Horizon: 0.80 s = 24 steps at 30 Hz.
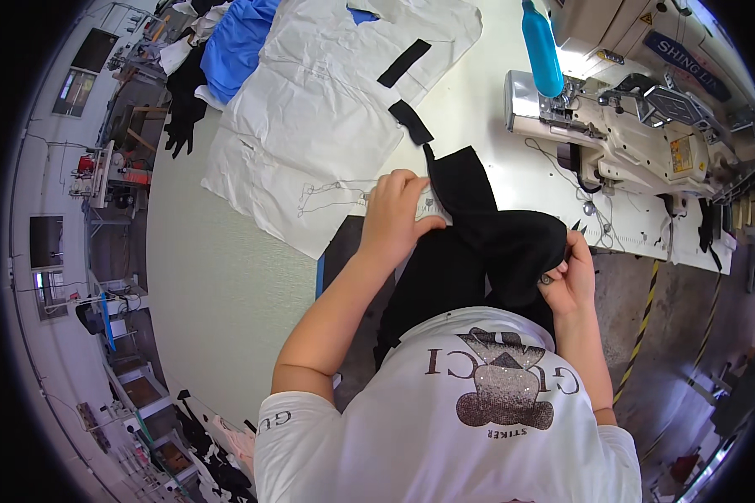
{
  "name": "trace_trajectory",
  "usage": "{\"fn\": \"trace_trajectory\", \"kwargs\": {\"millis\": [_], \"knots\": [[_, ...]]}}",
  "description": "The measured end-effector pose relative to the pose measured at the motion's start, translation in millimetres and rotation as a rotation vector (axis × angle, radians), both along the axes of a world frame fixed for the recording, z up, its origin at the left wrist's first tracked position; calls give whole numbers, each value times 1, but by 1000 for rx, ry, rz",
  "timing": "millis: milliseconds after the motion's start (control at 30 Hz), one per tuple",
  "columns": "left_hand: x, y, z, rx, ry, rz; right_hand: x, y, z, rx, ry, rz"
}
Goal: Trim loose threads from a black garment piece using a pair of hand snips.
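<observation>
My right hand (574,283) holds the right end of the black cloth (522,243), which reaches over the near edge of the table (471,109), while my left hand (396,210) is at its left side, and I cannot tell whether it grips. Beyond, two black strips (404,64) lie near the white paper's (310,109) right edge, left of the sewing machine (637,138)

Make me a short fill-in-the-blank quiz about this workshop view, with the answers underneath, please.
1. The right hand grips a cloth coloured ____.
2. The hand farther from the sewing machine is the person's ____ one.
3. The large crumpled sheet on the table is mostly ____.
4. The floor tape is striped black and ____.

Missing words: black; left; white; yellow.
</observation>
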<state>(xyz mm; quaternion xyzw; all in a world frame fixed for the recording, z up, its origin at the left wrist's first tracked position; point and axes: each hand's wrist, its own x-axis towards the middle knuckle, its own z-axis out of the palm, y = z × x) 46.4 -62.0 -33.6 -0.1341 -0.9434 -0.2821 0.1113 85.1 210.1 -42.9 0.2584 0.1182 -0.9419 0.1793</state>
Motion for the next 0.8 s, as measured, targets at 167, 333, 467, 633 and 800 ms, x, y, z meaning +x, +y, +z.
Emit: {"fn": "trace_trajectory", "kwargs": {"millis": [167,333,467,633,800], "knots": [[-10,-2,-19,60,-31,-68,5,5,6,-48,87,36],[-29,-74,3,1705,-656,106,8,26,12,-56,130,1],[-34,-214,79,2321,-124,-76,7,39,11,-45,107,-39],[15,-273,166,2038,165,-148,3,24,14,-123,121,49],[-27,-172,126,1995,-93,-7,-8,36,9,209,104,-96]]}}
